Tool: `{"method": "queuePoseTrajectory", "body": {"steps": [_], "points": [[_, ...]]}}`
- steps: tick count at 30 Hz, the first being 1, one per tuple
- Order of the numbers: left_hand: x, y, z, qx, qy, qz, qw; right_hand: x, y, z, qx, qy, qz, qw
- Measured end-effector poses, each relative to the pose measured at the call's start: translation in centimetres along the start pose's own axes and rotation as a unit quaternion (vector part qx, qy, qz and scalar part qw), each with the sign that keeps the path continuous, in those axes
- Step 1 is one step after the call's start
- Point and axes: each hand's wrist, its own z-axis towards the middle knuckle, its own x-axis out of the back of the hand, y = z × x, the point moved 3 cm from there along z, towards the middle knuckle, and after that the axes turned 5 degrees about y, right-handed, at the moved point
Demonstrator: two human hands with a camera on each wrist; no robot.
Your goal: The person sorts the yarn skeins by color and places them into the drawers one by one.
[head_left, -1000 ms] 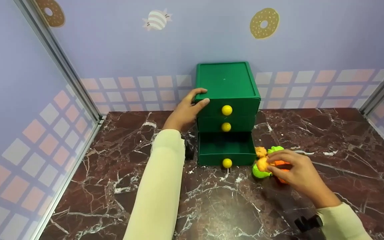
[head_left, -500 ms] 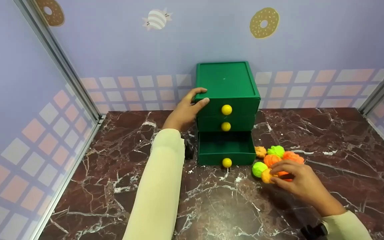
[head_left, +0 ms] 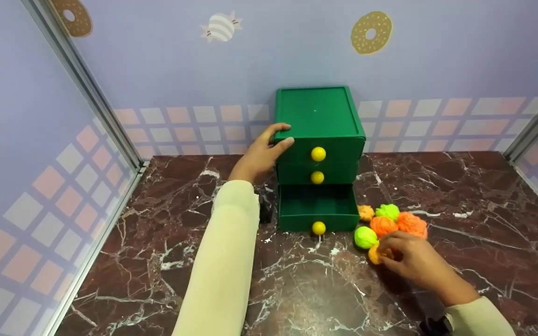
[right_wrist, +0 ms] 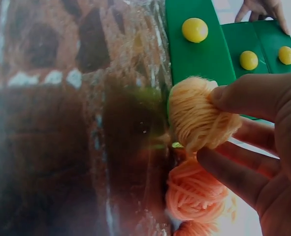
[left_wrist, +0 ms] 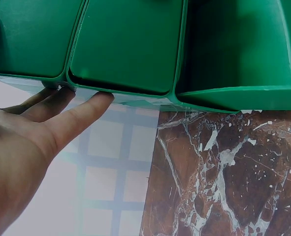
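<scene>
My right hand [head_left: 414, 259] pinches a yellow-orange yarn ball [right_wrist: 197, 115] between thumb and fingertips, low by the front of a cluster of yarn balls. In the head view part of that ball shows just in front of a lime-green yarn ball [head_left: 365, 237]. Behind it lie two orange yarn balls [head_left: 383, 227], another lime-green yarn ball [head_left: 387, 211] and a small light-orange one [head_left: 366, 213]. My left hand [head_left: 259, 156] rests on the upper left corner of a green drawer cabinet [head_left: 318, 112], its fairly straight fingers [left_wrist: 81, 115] against the side and thumb at the front.
The cabinet's bottom drawer [head_left: 297, 223] is pulled out, with nothing visible inside. Two drawers with yellow knobs [head_left: 318, 154] above it are pushed in. The cabinet stands near the patterned back wall [head_left: 287, 42] on a dark marbled tabletop [head_left: 306, 289].
My right hand has carried the yellow-orange yarn ball down and toward me, away from the drawer's corner, uncovering the orange balls behind. My left hand has stayed on the cabinet.
</scene>
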Motion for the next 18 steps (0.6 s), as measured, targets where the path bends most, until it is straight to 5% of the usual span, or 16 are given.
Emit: {"method": "queuePoseTrajectory", "body": {"steps": [6,13,18], "points": [[0.4,2.6,-1.8,0.028,-0.012,-0.020,0.9993,0.0,-0.2,-0.1,0.017,0.001,-0.015,1.000],[-0.1,-0.2,0.2,0.011,-0.006,-0.018,0.9998,0.0,-0.2,-0.1,-0.002,-0.004,-0.022,1.000],[-0.1,-0.3,0.2,0.007,-0.007,-0.010,0.9999,0.2,-0.3,0.1,-0.016,-0.005,-0.025,1.000]]}}
